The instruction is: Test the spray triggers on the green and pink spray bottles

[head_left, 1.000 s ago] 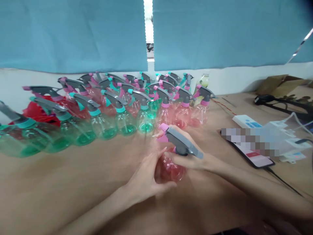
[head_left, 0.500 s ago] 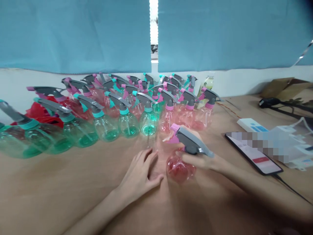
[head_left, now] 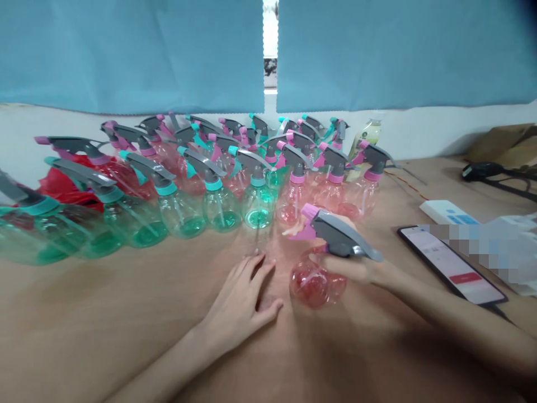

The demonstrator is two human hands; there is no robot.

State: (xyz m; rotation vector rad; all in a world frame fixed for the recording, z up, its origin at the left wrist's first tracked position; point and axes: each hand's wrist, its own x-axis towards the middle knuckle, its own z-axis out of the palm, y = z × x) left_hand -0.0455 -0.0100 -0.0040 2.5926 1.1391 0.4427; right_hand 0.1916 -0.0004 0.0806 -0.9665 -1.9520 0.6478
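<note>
My right hand is wrapped round the neck of a pink spray bottle, just under its grey and pink trigger head. The bottle is near upright; whether its base touches the table I cannot tell. To its left, my left hand lies on the tabletop with fingers apart, holding nothing. Beyond the hands stands a front row of spray bottles: several green ones, such as the green spray bottle in the middle, and pink ones, such as the pink spray bottle, to the right.
More spray bottles crowd behind, near red plastic at left. On the right lie a phone with a cable, a white power strip, a clear plastic bag and black cables. A blue curtain hangs behind.
The view has shifted slightly, so the items on the right sit further right. My right hand still grips the pink spray bottle; my left hand stays on the table.
</note>
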